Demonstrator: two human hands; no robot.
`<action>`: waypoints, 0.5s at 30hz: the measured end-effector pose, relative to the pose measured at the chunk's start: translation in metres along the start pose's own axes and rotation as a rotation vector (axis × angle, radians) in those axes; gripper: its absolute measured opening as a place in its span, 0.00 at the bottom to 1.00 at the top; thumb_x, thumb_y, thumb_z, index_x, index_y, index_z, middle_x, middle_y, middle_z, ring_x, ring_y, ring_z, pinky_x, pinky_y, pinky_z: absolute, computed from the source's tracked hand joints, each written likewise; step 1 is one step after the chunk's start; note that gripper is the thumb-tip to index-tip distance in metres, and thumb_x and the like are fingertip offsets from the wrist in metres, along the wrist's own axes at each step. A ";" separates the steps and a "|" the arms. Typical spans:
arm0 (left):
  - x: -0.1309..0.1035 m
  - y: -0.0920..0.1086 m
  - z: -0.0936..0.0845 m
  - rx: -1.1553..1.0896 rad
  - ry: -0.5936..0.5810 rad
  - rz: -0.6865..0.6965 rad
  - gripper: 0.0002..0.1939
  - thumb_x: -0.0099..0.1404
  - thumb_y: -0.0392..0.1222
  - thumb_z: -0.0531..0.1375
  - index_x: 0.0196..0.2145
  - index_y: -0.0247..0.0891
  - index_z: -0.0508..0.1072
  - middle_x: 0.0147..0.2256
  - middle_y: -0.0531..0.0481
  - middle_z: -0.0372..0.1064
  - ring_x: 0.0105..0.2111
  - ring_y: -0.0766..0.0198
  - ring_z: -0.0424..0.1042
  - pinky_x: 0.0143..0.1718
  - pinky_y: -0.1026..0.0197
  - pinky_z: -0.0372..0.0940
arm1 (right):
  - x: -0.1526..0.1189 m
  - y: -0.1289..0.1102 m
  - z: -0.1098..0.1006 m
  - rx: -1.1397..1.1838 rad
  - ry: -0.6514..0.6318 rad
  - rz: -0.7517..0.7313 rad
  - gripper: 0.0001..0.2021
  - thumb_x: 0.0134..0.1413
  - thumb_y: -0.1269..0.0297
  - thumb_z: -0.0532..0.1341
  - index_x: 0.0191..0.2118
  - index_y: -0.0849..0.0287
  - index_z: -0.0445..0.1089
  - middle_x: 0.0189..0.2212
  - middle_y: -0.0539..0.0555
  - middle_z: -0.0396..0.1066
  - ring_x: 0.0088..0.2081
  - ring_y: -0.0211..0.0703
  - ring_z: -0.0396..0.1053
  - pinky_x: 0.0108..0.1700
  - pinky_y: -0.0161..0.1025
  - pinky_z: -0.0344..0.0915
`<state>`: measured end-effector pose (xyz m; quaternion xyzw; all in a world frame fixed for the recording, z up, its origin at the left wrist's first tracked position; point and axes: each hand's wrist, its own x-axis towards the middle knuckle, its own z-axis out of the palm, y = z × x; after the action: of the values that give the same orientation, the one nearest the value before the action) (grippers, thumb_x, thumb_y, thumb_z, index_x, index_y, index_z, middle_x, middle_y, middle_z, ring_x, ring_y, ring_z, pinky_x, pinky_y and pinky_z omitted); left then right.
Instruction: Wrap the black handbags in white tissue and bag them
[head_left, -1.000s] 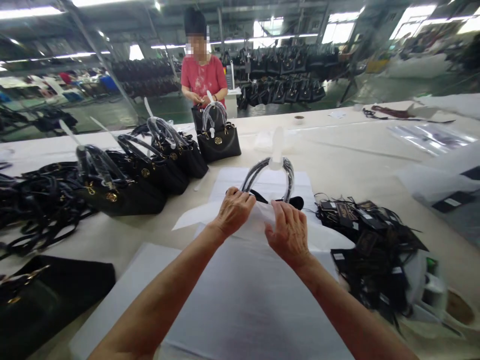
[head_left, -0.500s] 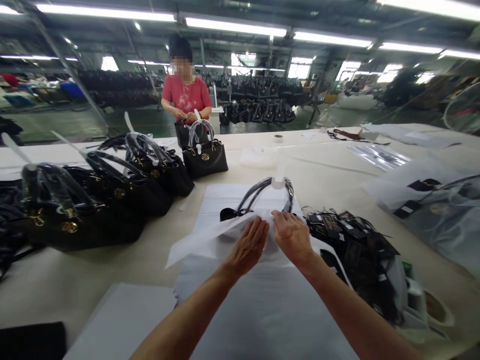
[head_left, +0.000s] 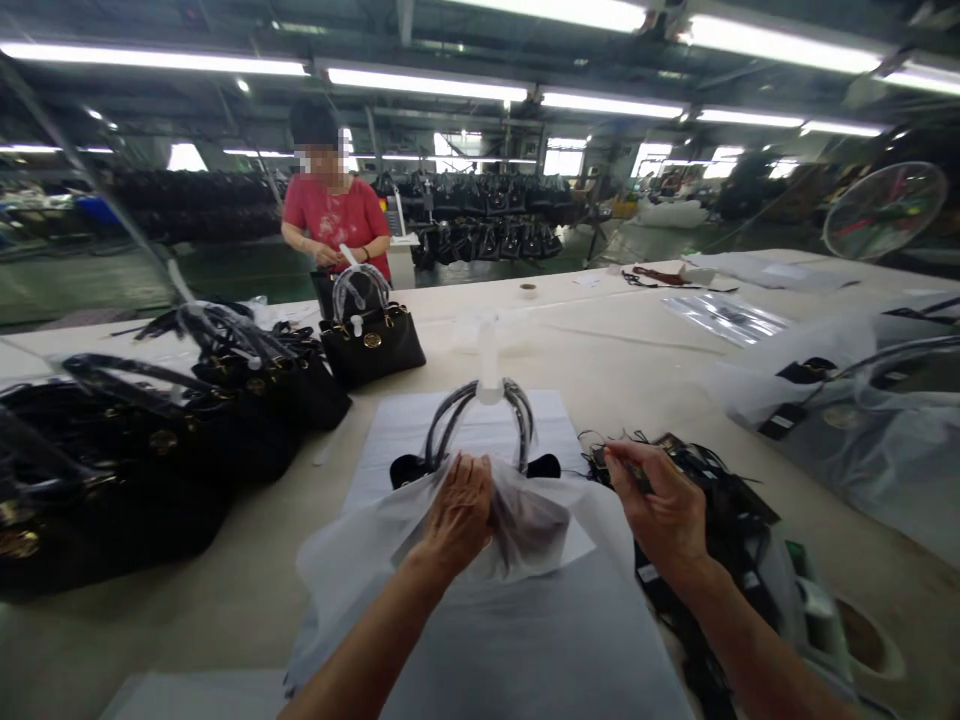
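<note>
My left hand (head_left: 459,510) presses the gathered edge of white tissue paper (head_left: 349,545) against the front of a black handbag (head_left: 409,470), its fingers together. The paper covers most of the bag. Its two plastic-wrapped handles (head_left: 442,425) stand up, joined at the top by a white strip (head_left: 489,362). Off to the right, my right hand (head_left: 664,500) hovers over a pile of black hang tags (head_left: 739,500). Thumb and fingertips are pinched; whatever they hold is too small to make out. A stack of white sheets (head_left: 555,640) lies beneath the bag.
Black handbags (head_left: 262,400) line the left side, one with a gold emblem (head_left: 367,350) farther back. A person in red (head_left: 337,220) stands across the table (head_left: 592,365). Wrapped bags (head_left: 885,430) stand right, near a tape roll (head_left: 870,640). Clear plastic sheets (head_left: 724,315) lie behind.
My right hand has left the paper and moved right, over the hang tags. My left hand stays on the paper, which now lies folded over the bag's front. The view has shifted right.
</note>
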<state>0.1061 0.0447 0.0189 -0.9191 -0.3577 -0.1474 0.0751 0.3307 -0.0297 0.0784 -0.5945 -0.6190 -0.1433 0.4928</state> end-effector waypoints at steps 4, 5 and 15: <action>0.006 -0.003 -0.004 -0.001 -0.035 0.000 0.25 0.48 0.35 0.62 0.46 0.29 0.64 0.41 0.38 0.67 0.44 0.47 0.66 0.49 0.45 0.63 | 0.006 0.064 0.023 0.057 -0.120 0.267 0.10 0.54 0.59 0.56 0.34 0.59 0.71 0.29 0.53 0.75 0.30 0.42 0.72 0.35 0.38 0.68; 0.005 -0.004 -0.003 0.002 -0.020 0.006 0.25 0.48 0.35 0.63 0.45 0.29 0.64 0.41 0.39 0.67 0.44 0.48 0.66 0.48 0.46 0.64 | 0.007 0.080 0.035 0.066 -0.194 0.324 0.10 0.54 0.60 0.56 0.34 0.59 0.71 0.29 0.53 0.75 0.31 0.42 0.72 0.35 0.37 0.68; -0.010 -0.014 0.022 0.041 0.086 0.041 0.27 0.54 0.41 0.59 0.53 0.40 0.65 0.48 0.40 0.69 0.49 0.47 0.67 0.47 0.48 0.66 | 0.013 0.150 0.217 -0.102 -0.853 0.279 0.13 0.53 0.70 0.59 0.46 0.60 0.70 0.45 0.58 0.71 0.48 0.43 0.67 0.50 0.38 0.63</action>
<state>0.0946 0.0536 -0.0049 -0.9173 -0.3380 -0.1781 0.1124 0.3688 0.1820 -0.0750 -0.7017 -0.6728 0.1520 0.1786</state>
